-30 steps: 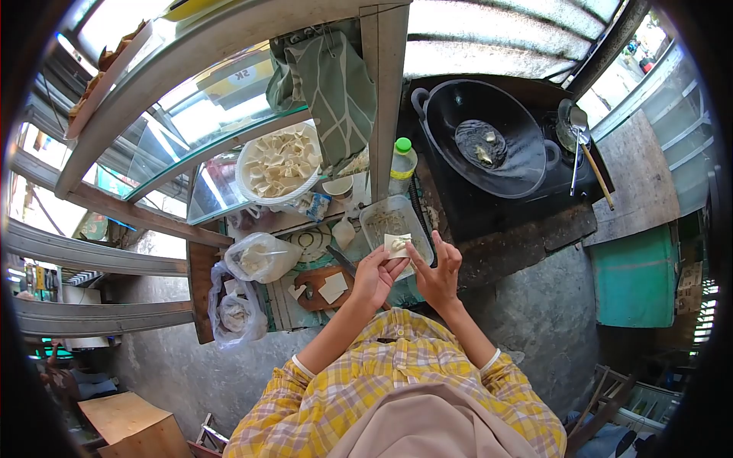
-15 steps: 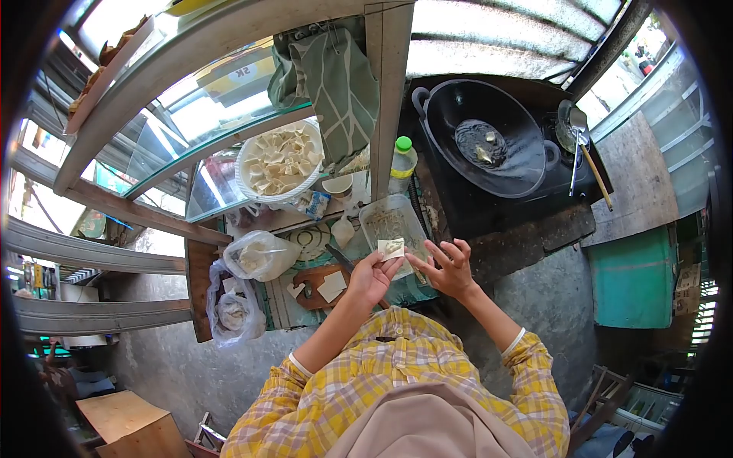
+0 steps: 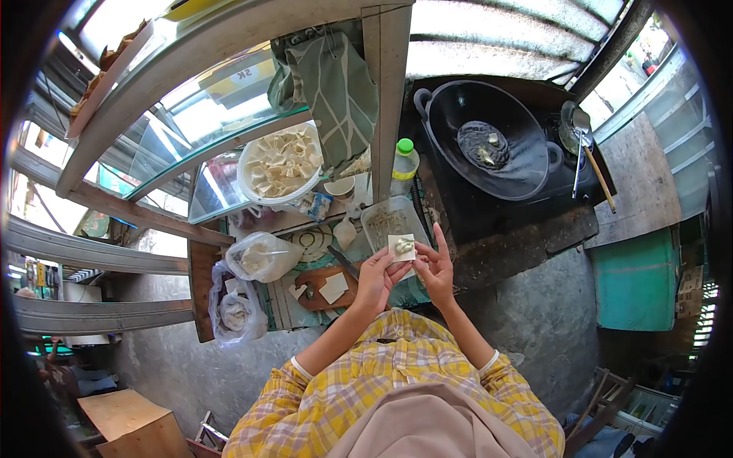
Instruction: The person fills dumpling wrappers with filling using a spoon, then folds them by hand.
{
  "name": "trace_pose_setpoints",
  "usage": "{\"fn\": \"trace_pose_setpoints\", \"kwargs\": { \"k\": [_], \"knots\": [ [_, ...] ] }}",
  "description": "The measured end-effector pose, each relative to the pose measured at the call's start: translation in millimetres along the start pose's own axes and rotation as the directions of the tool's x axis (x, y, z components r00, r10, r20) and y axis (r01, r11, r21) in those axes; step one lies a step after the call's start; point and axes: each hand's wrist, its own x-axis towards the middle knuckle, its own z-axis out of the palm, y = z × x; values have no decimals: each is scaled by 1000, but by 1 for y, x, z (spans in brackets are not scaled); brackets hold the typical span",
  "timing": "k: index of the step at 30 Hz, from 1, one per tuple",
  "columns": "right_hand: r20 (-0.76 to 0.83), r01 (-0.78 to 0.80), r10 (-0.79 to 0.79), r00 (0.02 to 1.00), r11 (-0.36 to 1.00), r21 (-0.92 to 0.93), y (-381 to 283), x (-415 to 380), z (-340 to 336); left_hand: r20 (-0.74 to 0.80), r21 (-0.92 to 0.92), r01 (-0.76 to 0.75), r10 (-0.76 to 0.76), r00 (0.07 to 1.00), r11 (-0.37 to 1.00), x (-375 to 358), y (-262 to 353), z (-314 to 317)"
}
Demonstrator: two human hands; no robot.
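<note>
My left hand (image 3: 373, 280) holds a square, pale dumpling wrapper (image 3: 394, 255) by its lower left side. A small lump of whitish filling (image 3: 405, 245) sits on the wrapper. At the wrapper's lower right edge is my right hand (image 3: 435, 276), its thumb and a bent finger closed on that edge, the index finger pointing up. Behind the wrapper lies a clear plastic tray (image 3: 385, 217) with traces of filling. To the left, more square wrappers (image 3: 334, 288) rest on a brown wooden board (image 3: 311, 296), beside a knife (image 3: 343, 261).
A white basket (image 3: 246, 169) of folded dumplings stands back left. Plastic bags (image 3: 263, 256) sit at the table's left side. A green-capped bottle (image 3: 404, 164) stands by a post. To the right, a black wok (image 3: 527, 153) with oil is on the stove, with a spatula (image 3: 579, 153) alongside.
Filling now shows as a lump on the wrapper, which has moved slightly right and up. My right hand has come in to the wrapper's edge from the right, its spread fingers drawn in.
</note>
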Motion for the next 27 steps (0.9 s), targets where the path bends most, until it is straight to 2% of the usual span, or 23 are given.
{"fn": "trace_pose_setpoints", "kwargs": {
  "k": [6,9,12,18,21,24,27],
  "knots": [
    [-30,58,-59,998,997,-47,-3,-1,1,117,13,0,-1,993,1000,-3,-3,0],
    [-42,115,-121,992,987,-111,-6,-1,1,100,179,1,-19,995,984,-5,-5,2],
    [-56,126,-133,990,986,-107,-8,2,3,152,321,-81,33,988,944,-5,-5,0],
    [-64,173,-174,983,985,-28,-13,1,13,156,411,-98,36,987,907,-10,2,-1],
    [-68,177,-184,981,980,-88,-16,1,14,179,473,-62,-27,984,879,-13,8,2],
    [-102,152,-158,982,986,-64,-16,0,14,192,451,-48,-44,980,891,-14,11,3],
    [-223,72,-62,973,997,38,-28,-2,23,279,320,-86,-7,960,943,-15,11,5]
  ]
}}
